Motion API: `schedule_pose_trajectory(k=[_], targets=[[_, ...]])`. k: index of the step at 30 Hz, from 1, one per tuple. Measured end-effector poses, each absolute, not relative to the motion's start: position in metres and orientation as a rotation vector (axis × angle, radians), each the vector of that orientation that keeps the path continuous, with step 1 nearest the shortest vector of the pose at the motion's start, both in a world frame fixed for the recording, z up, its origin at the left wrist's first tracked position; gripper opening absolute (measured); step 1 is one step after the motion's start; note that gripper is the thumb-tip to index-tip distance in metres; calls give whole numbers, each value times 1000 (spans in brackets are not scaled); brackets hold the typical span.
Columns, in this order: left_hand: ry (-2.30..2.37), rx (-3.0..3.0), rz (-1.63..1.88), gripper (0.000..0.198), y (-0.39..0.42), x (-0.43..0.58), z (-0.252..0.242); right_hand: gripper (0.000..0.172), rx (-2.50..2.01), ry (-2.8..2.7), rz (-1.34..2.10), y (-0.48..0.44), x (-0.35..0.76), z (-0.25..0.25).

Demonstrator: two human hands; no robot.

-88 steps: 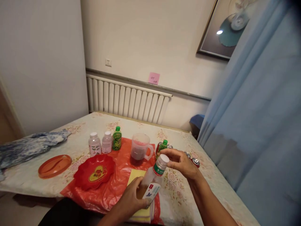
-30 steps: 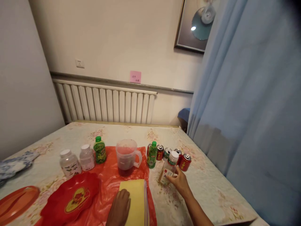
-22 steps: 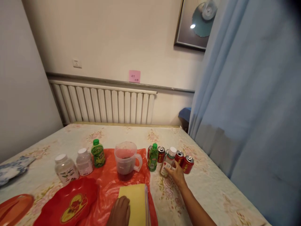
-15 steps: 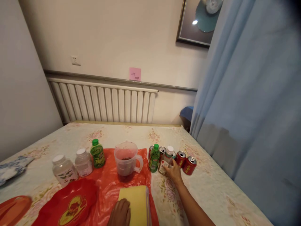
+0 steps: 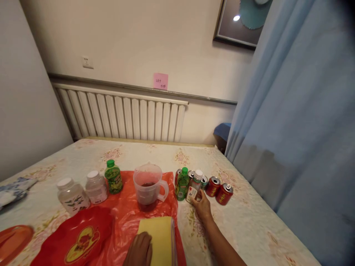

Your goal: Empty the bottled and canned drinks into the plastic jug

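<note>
R hand (image 5: 203,207): fingers round white-capped btl (image 5: 193,188)
Green-capped btl (image 5: 182,187): adj., don't knock
L hand (image 5: 138,250): fingers flat on yellow cloth (image 5: 161,238)

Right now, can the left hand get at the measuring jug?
Probably yes: the left hand rests on the folded yellow cloth, and nothing upright stands between it and the measuring jug.

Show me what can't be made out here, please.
Head view throughout:
Leftmost red metal can: partly hidden by the green-capped plastic bottle before it.
Right hand: some fingertips hidden by the white-capped clear plastic bottle.
Scalloped red plastic dish: cut by bottom edge.
Rounded orange plastic lid: cut by left edge.
Pink paper note: writing too small to read surely.
</note>
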State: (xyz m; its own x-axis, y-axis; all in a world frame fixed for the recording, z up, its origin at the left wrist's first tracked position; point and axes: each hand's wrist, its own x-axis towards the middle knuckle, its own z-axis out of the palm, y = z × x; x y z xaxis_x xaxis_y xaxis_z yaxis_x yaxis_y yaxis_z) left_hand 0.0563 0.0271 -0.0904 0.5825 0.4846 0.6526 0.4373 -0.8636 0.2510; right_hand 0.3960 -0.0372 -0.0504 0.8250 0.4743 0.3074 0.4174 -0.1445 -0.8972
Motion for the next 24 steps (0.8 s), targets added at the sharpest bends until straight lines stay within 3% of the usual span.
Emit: schedule_pose_trajectory(k=[9,24], targets=[[846,2757,1145,25,27,57,-94,43,-1713,-733,217,-42,386,-42],[883,2729,1042,20,27,55,-98,49,-1669,-856,336,-56,387,-19]])
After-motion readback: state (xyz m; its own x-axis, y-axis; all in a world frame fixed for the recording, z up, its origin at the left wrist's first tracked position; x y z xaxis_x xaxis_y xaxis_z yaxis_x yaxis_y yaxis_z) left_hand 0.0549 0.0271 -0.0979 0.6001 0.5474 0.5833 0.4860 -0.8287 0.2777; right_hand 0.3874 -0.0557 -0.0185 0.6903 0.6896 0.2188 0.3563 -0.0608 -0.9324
